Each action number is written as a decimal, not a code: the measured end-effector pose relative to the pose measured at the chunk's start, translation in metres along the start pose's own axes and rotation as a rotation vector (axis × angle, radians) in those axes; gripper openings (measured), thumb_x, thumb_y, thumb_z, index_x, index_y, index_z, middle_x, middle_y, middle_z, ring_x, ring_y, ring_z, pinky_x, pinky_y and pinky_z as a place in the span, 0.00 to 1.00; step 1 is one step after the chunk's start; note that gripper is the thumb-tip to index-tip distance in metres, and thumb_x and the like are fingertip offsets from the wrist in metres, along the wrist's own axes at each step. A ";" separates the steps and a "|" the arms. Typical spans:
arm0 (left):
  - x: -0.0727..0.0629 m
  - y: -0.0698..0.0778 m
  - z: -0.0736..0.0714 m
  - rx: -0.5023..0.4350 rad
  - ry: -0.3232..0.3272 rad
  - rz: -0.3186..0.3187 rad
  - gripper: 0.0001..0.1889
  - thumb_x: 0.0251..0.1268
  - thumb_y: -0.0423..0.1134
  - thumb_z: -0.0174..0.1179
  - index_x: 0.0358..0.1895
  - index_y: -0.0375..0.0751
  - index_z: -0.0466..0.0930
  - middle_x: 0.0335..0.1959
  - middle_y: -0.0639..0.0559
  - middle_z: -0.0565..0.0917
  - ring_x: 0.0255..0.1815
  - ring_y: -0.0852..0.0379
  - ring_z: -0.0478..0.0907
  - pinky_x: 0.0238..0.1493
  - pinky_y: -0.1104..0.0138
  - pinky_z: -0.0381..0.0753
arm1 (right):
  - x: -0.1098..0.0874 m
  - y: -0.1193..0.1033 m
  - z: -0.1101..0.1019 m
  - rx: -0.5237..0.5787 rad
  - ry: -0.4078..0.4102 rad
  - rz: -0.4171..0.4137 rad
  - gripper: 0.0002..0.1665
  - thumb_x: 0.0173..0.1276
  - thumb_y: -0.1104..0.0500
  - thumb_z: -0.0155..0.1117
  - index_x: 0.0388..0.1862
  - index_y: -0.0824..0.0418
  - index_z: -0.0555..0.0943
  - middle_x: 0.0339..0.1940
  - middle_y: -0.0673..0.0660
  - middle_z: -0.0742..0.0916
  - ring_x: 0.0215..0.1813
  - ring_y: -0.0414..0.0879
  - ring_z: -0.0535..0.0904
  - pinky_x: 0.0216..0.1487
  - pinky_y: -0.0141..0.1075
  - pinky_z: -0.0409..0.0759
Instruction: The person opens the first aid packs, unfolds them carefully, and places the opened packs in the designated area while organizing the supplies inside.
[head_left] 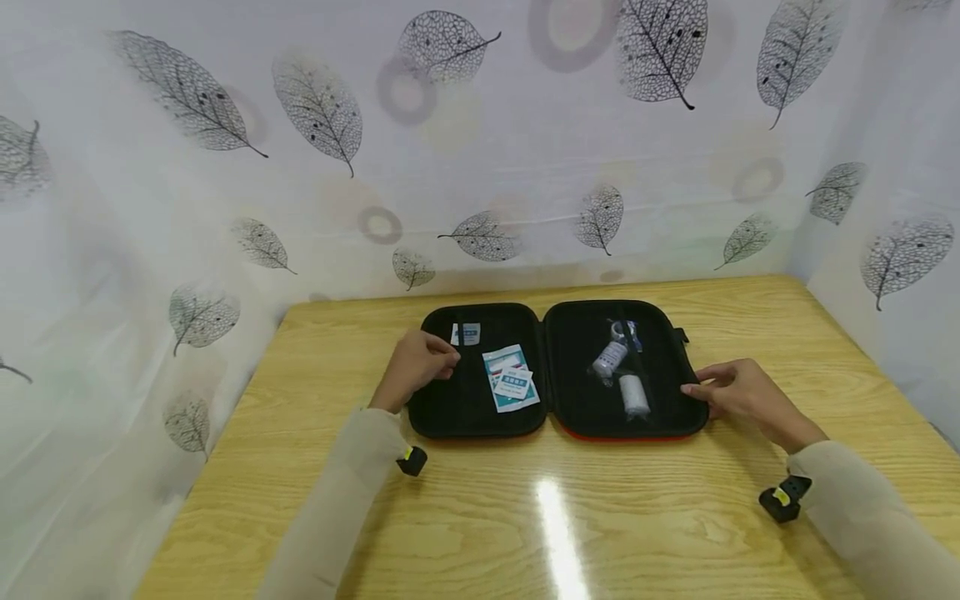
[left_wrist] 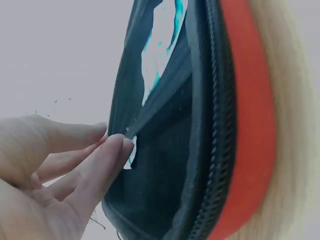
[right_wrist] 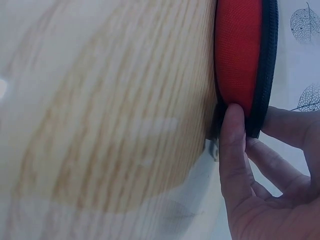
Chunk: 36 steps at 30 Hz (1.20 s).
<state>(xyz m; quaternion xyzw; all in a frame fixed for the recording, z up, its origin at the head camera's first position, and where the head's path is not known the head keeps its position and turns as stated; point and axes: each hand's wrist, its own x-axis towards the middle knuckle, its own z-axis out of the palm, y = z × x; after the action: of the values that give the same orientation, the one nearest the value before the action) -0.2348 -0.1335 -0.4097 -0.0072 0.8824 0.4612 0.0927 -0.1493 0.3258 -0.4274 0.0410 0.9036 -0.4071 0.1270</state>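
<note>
A zippered first-aid case, black inside and red outside, lies unfolded on the table. Its left half [head_left: 450, 417] holds a small white-and-blue packet [head_left: 470, 334] under an elastic strap, plus white-and-teal packets [head_left: 512, 387]. My left hand [head_left: 417, 364] pinches that black elastic strap [left_wrist: 160, 107] between thumb and fingers, lifted off the lining. The right half [head_left: 577, 400] holds a white roll [head_left: 633, 394], a wrapped roll [head_left: 610, 358] and another small item [head_left: 625, 333], a strap running over them. At its right rim my right hand [head_left: 742, 398] grips the edge, fingers on the red shell [right_wrist: 240, 55].
The wood-grain table [head_left: 465, 517] extends on all sides of the case, with a bright light reflection in front. A leaf-patterned white cloth [head_left: 495, 167] hangs behind and at both sides. A tab [head_left: 680, 335] sticks out from the case's right side.
</note>
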 end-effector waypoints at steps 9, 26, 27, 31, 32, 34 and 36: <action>-0.016 0.007 0.013 0.064 -0.112 0.079 0.05 0.67 0.37 0.69 0.39 0.39 0.90 0.34 0.49 0.89 0.31 0.56 0.85 0.38 0.62 0.87 | -0.001 -0.001 0.000 -0.004 -0.003 0.006 0.43 0.72 0.46 0.68 0.66 0.82 0.70 0.45 0.69 0.87 0.34 0.48 0.84 0.38 0.39 0.83; 0.000 0.017 0.045 0.127 -0.174 0.102 0.05 0.66 0.36 0.69 0.40 0.38 0.89 0.35 0.50 0.87 0.34 0.56 0.84 0.39 0.61 0.85 | -0.001 0.003 0.001 0.037 -0.010 -0.011 0.44 0.72 0.47 0.68 0.66 0.83 0.69 0.48 0.72 0.86 0.35 0.49 0.85 0.37 0.38 0.85; 0.001 0.017 0.047 0.131 -0.172 0.095 0.05 0.66 0.36 0.69 0.40 0.38 0.89 0.35 0.50 0.87 0.34 0.56 0.84 0.39 0.61 0.85 | -0.001 0.003 0.001 0.037 -0.010 -0.011 0.44 0.72 0.47 0.68 0.66 0.83 0.69 0.48 0.72 0.85 0.35 0.48 0.85 0.37 0.38 0.85; 0.006 0.020 0.052 0.151 -0.173 0.083 0.05 0.64 0.38 0.71 0.39 0.40 0.89 0.33 0.51 0.87 0.33 0.56 0.84 0.36 0.62 0.84 | 0.000 0.003 0.001 0.036 -0.008 -0.007 0.44 0.72 0.46 0.68 0.66 0.83 0.69 0.50 0.74 0.85 0.36 0.49 0.85 0.38 0.39 0.86; 0.006 0.021 0.053 0.154 -0.175 0.080 0.06 0.64 0.38 0.71 0.39 0.40 0.89 0.33 0.51 0.87 0.33 0.56 0.84 0.36 0.62 0.84 | 0.000 0.003 0.001 0.036 -0.007 -0.005 0.44 0.72 0.46 0.68 0.66 0.83 0.69 0.50 0.74 0.85 0.36 0.49 0.85 0.38 0.39 0.86; 0.008 0.023 0.055 0.160 -0.177 0.074 0.06 0.64 0.39 0.72 0.38 0.41 0.89 0.32 0.51 0.87 0.32 0.56 0.83 0.35 0.62 0.84 | 0.000 0.003 0.001 0.035 -0.008 -0.001 0.44 0.72 0.46 0.68 0.67 0.82 0.69 0.51 0.75 0.84 0.36 0.49 0.86 0.39 0.40 0.86; 0.009 0.024 0.056 0.151 -0.179 0.067 0.06 0.62 0.38 0.73 0.38 0.40 0.88 0.32 0.51 0.87 0.32 0.56 0.84 0.35 0.62 0.84 | 0.000 0.002 0.000 0.033 -0.006 0.001 0.44 0.72 0.46 0.68 0.67 0.82 0.69 0.50 0.74 0.85 0.36 0.49 0.86 0.39 0.40 0.86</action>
<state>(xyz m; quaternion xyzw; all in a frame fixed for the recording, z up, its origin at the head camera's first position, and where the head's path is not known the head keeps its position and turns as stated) -0.2370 -0.0731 -0.4233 0.0703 0.9025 0.3953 0.1557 -0.1484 0.3273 -0.4292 0.0425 0.8963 -0.4222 0.1291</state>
